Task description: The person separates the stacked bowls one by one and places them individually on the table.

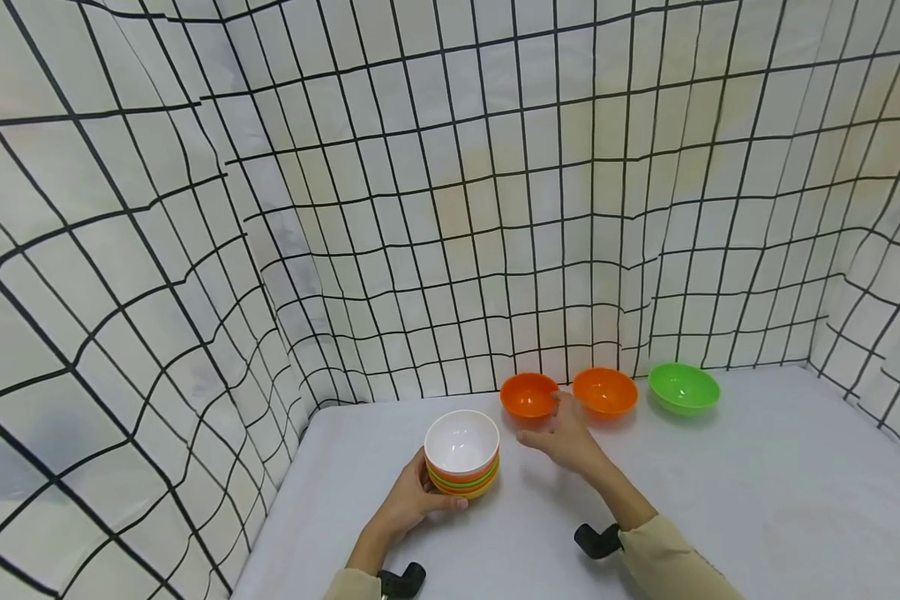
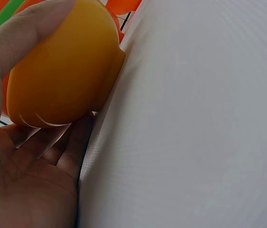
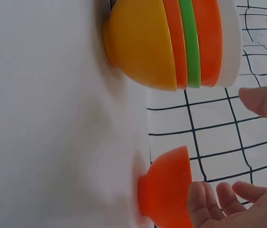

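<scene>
A stack of nested bowls (image 1: 462, 446) stands on the white table, a white bowl on top, with orange and green rims under it and a yellow bowl (image 2: 67, 66) at the bottom. My left hand (image 1: 411, 498) holds the stack from its left, thumb across the near side and fingers round the far side. To the right, my right hand (image 1: 567, 439) reaches over the table with fingers and thumb spread, holding nothing. Its fingertips overlap the rim of a red-orange bowl (image 1: 527, 395) at the back. In the right wrist view that bowl (image 3: 164, 187) sits upright just beyond the fingers.
An orange bowl (image 1: 604, 390) and a green bowl (image 1: 684, 388) stand upright farther right along the table's back edge. White sheeting with a black grid (image 1: 450, 208) rises behind the table (image 1: 780, 492) and along its sides.
</scene>
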`<action>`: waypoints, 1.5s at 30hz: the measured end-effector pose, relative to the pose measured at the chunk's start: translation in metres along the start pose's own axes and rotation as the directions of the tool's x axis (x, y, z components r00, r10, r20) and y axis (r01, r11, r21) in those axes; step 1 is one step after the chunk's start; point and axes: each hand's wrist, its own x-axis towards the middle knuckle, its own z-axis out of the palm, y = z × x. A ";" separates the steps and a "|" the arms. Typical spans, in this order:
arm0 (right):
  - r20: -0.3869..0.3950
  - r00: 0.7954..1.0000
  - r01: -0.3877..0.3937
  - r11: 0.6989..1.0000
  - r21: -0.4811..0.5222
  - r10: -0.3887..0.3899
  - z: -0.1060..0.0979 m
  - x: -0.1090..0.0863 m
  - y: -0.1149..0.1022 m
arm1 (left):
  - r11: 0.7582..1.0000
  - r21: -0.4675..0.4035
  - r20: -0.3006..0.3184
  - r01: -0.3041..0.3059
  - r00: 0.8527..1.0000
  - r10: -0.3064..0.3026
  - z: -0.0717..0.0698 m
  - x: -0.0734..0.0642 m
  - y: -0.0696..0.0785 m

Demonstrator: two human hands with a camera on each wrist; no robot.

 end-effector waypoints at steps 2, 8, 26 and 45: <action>0.047 0.998 0.042 0.999 0.026 -0.043 0.002 -0.004 -0.005 | 1.000 0.009 0.002 -0.005 1.000 0.005 0.000 0.000 -0.001; 0.202 0.969 0.125 0.987 0.100 -0.143 0.010 -0.009 -0.013 | 1.000 0.015 0.008 -0.013 1.000 0.013 -0.001 0.001 -0.003; 0.300 0.906 0.268 0.954 0.137 -0.297 0.047 -0.008 -0.024 | 1.000 -0.012 0.016 -0.021 1.000 0.021 0.000 0.000 -0.002; 0.285 0.905 0.268 0.944 0.194 -0.316 0.063 -0.005 -0.018 | 0.999 -0.002 0.014 -0.035 0.999 0.035 -0.001 0.000 -0.005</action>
